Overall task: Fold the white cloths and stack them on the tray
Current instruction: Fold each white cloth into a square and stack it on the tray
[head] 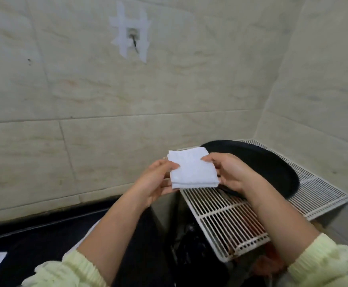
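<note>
A small white cloth (191, 169), folded into a thick square, is held in the air between both hands. My left hand (157, 181) grips its left edge, thumb on top and fingers underneath. My right hand (229, 172) pinches its right edge, thumb on top. Just behind and to the right lies a black oval tray (272, 162) on a white wire rack (231, 222). The visible part of the tray is bare; my right hand and forearm hide its near edge.
Tiled walls (106, 100) stand close behind and to the right, with a taped hook (132, 38) above. A dark counter (34, 245) lies at lower left. Under the rack's near end is a dark bin with clutter (191, 245).
</note>
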